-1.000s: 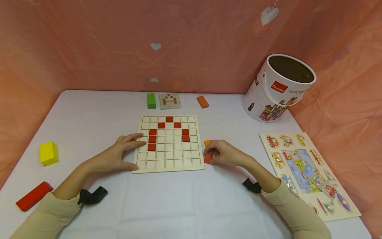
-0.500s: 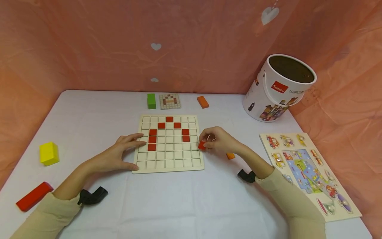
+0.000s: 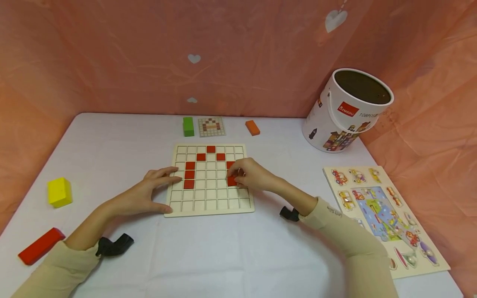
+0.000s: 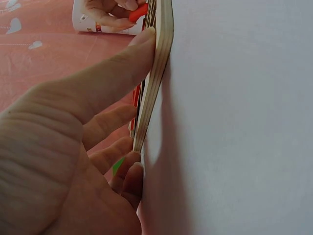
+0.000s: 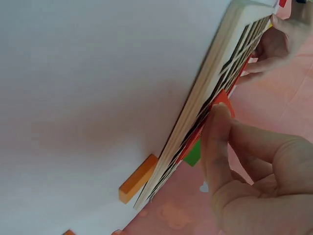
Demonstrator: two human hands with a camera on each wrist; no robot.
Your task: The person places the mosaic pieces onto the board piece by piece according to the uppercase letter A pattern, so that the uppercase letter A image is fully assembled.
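Note:
The pale wooden grid board (image 3: 208, 207) lies flat, with several red square tiles in its cells forming a peaked outline. My left hand (image 3: 143, 192) rests at the board's left side, thumb on the near corner and extended fingers over the edge. Above the right part of the grid, my right hand (image 3: 257, 176) pinches a red tile (image 5: 224, 100) between thumb and fingertips. In the right wrist view that tile is tilted, close over the board. The head view has it just below the right column of red tiles, partly covered by the fingers.
Behind the board are a green block (image 3: 188, 126), a small pattern card (image 3: 212, 126) and an orange block (image 3: 252, 128). A yellow block (image 3: 59, 192) and a red block (image 3: 42, 246) lie left. Right stand a white bucket (image 3: 346, 124) and a picture puzzle (image 3: 387, 223).
My right hand picked up a red tile beside the board, then carried it up and left over the grid. The left hand stayed put. The small orange piece by the right hand is now hidden.

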